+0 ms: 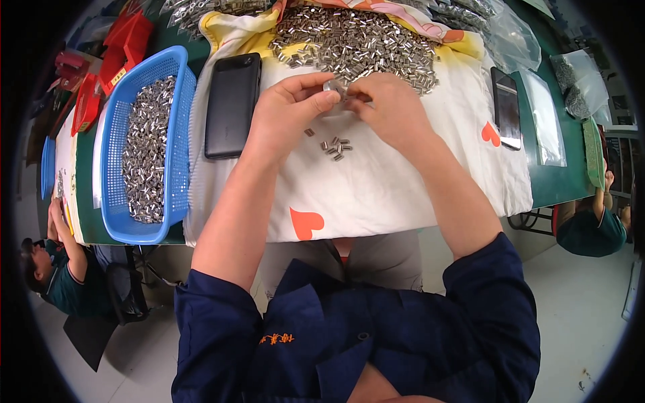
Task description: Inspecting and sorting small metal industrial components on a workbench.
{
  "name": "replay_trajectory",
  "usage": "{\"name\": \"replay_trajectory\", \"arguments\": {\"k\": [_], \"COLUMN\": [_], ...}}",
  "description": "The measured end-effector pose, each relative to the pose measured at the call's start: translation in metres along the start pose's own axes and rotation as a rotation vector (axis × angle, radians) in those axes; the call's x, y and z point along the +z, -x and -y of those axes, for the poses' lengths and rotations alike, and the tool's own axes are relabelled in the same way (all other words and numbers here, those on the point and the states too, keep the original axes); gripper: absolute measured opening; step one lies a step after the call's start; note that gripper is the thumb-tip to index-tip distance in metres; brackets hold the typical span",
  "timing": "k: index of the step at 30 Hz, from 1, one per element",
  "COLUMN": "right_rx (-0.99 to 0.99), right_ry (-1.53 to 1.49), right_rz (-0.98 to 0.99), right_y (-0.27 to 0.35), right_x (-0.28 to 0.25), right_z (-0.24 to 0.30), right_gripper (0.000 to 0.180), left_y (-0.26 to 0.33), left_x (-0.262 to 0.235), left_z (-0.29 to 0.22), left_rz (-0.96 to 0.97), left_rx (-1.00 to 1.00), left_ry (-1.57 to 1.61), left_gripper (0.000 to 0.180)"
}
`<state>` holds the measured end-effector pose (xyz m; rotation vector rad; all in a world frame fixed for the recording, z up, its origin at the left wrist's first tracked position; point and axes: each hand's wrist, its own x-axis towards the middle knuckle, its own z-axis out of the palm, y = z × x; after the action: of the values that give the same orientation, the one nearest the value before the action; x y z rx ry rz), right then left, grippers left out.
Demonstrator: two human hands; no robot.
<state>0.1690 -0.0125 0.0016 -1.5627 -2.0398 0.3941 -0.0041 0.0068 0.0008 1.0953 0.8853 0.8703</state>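
So we've got a green table [552, 183] with a white cloth [386, 198] spread over it. At the cloth's far end sits a big pile of small metal cylinders [376, 52], with some loose ones [337, 148] nearer its middle. Above that middle, our left hand [285, 114] has its fingers pinched on a round silvery piece [332, 85]; our right hand [393, 111] has fingers curled right beside it, but honestly we can't tell if they're gripping anything. Black slab-shaped device [232, 105] on the cloth's left part, blue basket [181, 134] of cylinders just left of it, phone [506, 104] by its right edge. Beyond the cloth, one co-worker [70, 282] left, another person [591, 232] right, pale floor [564, 295] below.
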Motion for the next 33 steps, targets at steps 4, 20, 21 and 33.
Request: {"name": "replay_trajectory", "arguments": {"k": [4,20,21,33], "right_rx": [-0.126,-0.242,-0.224,0.165], "right_ry": [0.173,-0.107,-0.13,-0.454], "right_rz": [-0.015,-0.23,-0.219,0.034], "right_y": [0.001,0.004,0.005,-0.008], "right_x": [0.004,-0.008,-0.007,-0.02], "right_z": [-0.001,0.019,0.018,-0.004], "right_gripper": [0.014,0.005,0.006,0.014], "left_y": [-0.002,0.001,0.001,0.005], "left_x": [-0.001,0.003,0.003,0.011], "left_z": [0.001,0.004,0.004,0.004], "left_rz": [-0.074,0.019,0.02,0.139], "left_rx": [-0.007,0.039,0.038,-0.053], "left_ry": [-0.016,-0.033,-0.033,-0.034], "left_gripper": [0.032,0.03,0.03,0.029]}}
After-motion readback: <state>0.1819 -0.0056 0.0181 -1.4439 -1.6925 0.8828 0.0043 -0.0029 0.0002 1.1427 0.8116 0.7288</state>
